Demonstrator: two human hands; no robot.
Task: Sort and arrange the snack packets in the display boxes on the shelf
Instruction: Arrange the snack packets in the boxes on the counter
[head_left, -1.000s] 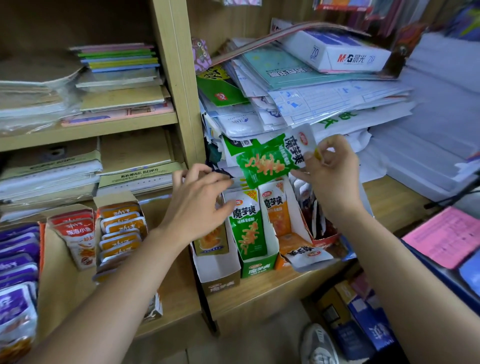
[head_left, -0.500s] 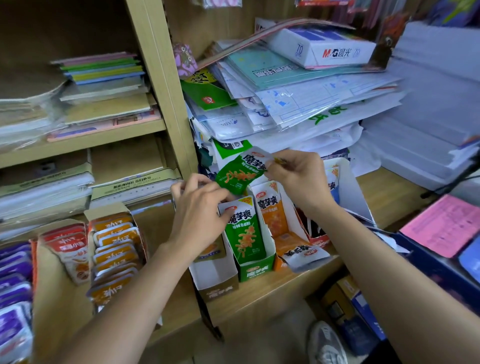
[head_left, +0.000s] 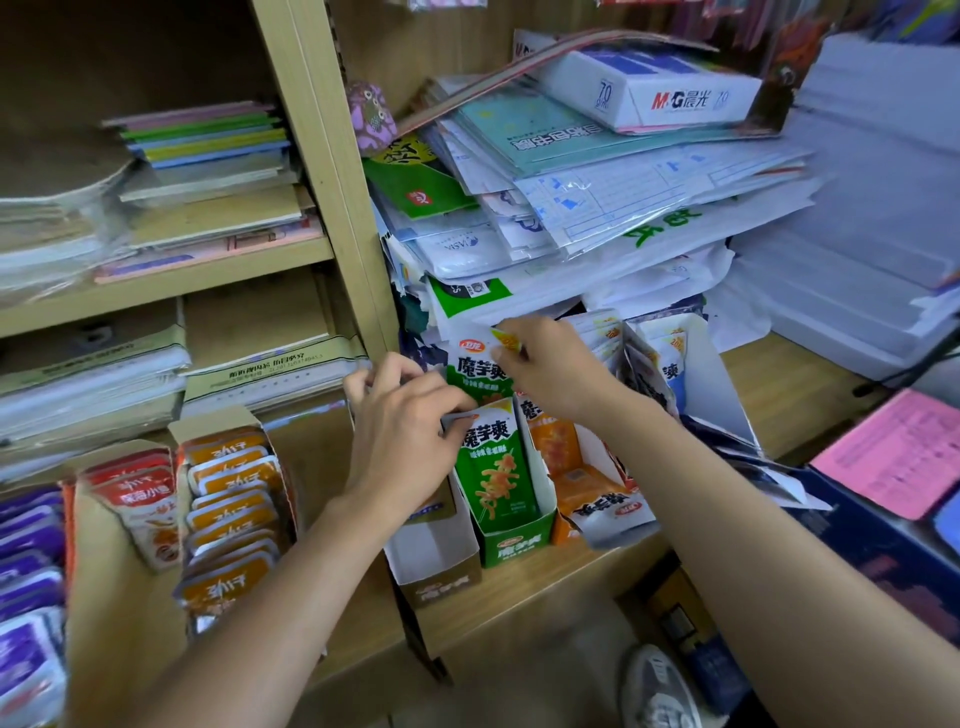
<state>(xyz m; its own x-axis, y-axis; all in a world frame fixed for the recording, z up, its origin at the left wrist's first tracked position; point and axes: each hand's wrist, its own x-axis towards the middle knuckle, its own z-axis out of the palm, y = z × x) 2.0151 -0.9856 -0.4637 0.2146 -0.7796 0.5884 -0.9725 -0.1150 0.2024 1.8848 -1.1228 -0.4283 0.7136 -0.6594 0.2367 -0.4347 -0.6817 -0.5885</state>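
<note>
Head view, mid-frame: right grip pinching top corner of green packet, partway down into green display box on the shelf. Left grip pinching front packet forward. Best to slide straight down behind it, label out, no crumpling.

Two grips are working — the left grip and the right grip. Two green packets are standing between them. Four display boxes are sitting in a row below and right of the grips; two more open boxes are lying left of the left grip, showing at least six orange packets and three red packets. One loose silver packet is lying below the right grip, one paper ream is resting above it, and one pink sheet is lying far to its right.
</note>
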